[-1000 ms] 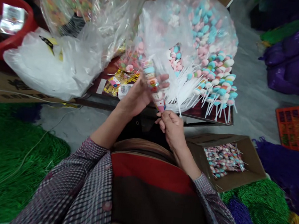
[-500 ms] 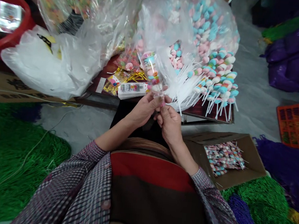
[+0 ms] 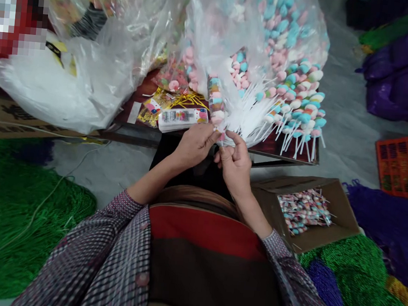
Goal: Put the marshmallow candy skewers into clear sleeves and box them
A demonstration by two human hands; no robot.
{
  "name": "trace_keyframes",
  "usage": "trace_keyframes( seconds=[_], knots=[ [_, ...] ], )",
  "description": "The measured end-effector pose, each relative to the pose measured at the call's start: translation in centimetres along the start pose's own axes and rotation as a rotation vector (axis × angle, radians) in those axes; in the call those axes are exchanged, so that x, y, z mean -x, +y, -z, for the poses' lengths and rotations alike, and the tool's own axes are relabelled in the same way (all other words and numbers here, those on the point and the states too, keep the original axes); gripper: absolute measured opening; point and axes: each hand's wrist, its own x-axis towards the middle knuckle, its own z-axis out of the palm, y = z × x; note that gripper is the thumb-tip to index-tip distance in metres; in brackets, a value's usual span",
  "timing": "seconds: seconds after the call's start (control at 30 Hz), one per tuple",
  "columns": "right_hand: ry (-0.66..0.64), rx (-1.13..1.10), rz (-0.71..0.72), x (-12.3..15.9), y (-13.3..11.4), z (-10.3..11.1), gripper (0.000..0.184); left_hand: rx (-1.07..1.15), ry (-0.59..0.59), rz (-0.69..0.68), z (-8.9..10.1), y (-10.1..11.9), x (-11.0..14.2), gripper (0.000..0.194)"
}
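While the left hand (image 3: 195, 145) pinches a bagged skewer (image 3: 216, 100) beside the right hand (image 3: 237, 169) (grip unclear), bare skewers (image 3: 304, 117) upper right seem pending, boxed skewers (image 3: 305, 211) done.

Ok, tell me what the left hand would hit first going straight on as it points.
Heading up and rightward in the picture, the left hand would probably meet the right hand first, with the white sticks beyond; depth is hard to judge.
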Motion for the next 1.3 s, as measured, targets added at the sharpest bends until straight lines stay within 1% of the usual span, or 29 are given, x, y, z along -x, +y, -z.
trace_keyframes(
  seconds=[0.07, 0.13, 0.23, 0.3, 0.33, 0.43, 0.47, 0.53, 0.63, 0.7, 0.77, 0.87, 0.9, 0.93, 1.0, 1.07, 1.1, 1.13, 1.17, 1.2, 1.23, 1.27, 1.3],
  knots=[
    [0.002, 0.057, 0.033, 0.1, 0.4, -0.2, 0.044, 0.010, -0.006, 0.010, -0.5, -0.2, 0.1, 0.032],
    [0.021, 0.088, 0.064, 0.1, 0.6, -0.5, 0.041, 0.006, -0.019, 0.005, -0.8, -0.3, 0.3, 0.033],
    [0.050, 0.093, 0.090, 0.2, 0.7, -0.7, 0.038, 0.058, -0.104, 0.006, -0.6, -0.3, 0.7, 0.041],
    [0.050, 0.095, 0.096, 0.2, 0.6, -0.8, 0.038, 0.181, -0.143, 0.058, -0.3, -0.2, 0.8, 0.046],
    [0.050, 0.094, 0.098, 0.2, 0.6, -0.8, 0.038, 0.268, -0.125, 0.094, -0.1, -0.1, 0.8, 0.048],
    [0.043, 0.083, 0.104, 0.3, 0.5, -0.9, 0.038, 0.575, -0.007, 0.205, 0.2, 0.3, 0.3, 0.060],
    [0.039, 0.080, 0.104, 0.3, 0.5, -0.9, 0.039, 0.666, 0.003, 0.244, 0.3, 0.5, 0.1, 0.062],
    [0.027, 0.085, 0.107, 0.4, 0.4, -1.1, 0.039, 0.779, -0.018, 0.320, 0.1, 1.0, -0.5, 0.057],
    [0.009, 0.107, 0.121, 0.7, 0.5, -1.4, 0.037, 0.819, -0.023, 0.389, -0.5, 1.4, -0.8, 0.042],
    [0.012, 0.103, 0.132, 0.8, 0.5, -1.6, 0.035, 0.836, -0.009, 0.414, -1.0, 1.5, -0.7, 0.036],
    [0.040, 0.083, 0.145, 0.8, 0.7, -1.8, 0.029, 0.866, -0.017, 0.430, -1.5, 1.5, -0.4, 0.034],
    [0.083, 0.045, 0.149, 0.8, 0.9, -2.2, 0.017, 0.912, -0.047, 0.437, -2.0, 1.3, -0.1, 0.036],
    [0.079, 0.029, 0.132, 0.7, 0.8, -2.1, 0.017, 0.916, -0.057, 0.446, -2.0, 1.2, 0.0, 0.036],
    [0.055, 0.011, 0.106, 0.6, 0.7, -1.9, 0.019, 0.912, -0.066, 0.461, -2.0, 1.1, 0.0, 0.036],
    [-0.044, -0.004, 0.040, 0.0, 0.3, -0.9, 0.025, 0.902, -0.065, 0.479, -1.7, 1.0, -0.1, 0.034],
    [-0.106, 0.015, 0.001, -0.9, -0.6, 0.7, 0.026, 0.911, -0.060, 0.442, -1.1, 1.0, 0.0, 0.035],
    [-0.070, 0.024, 0.009, -1.5, -1.2, 1.6, 0.025, 0.927, -0.086, 0.406, -0.7, 1.1, 0.2, 0.037],
    [-0.008, 0.000, 0.022, -2.1, -1.7, 2.4, 0.026, 0.948, -0.151, 0.375, -0.5, 1.3, 0.4, 0.039],
    [0.006, -0.049, 0.022, -2.7, -2.3, 3.0, 0.031, 0.976, -0.259, 0.359, -0.3, 1.5, 0.8, 0.040],
    [-0.026, -0.107, 0.006, -3.2, -2.9, 3.5, 0.041, 1.011, -0.397, 0.369, -0.2, 1.9, 1.2, 0.041],
    [-0.097, -0.163, -0.022, -3.6, -3.4, 3.6, 0.054, 1.050, -0.549, 0.401, -0.3, 2.2, 1.6, 0.041],
    [-0.194, -0.207, -0.055, -3.8, -3.8, 3.5, 0.065, 1.094, -0.691, 0.444, -0.4, 2.5, 2.0, 0.041],
    [-0.280, -0.234, -0.082, -3.9, -4.0, 3.2, 0.074, 1.134, -0.801, 0.483, -0.5, 2.7, 2.3, 0.043]
  ],
)
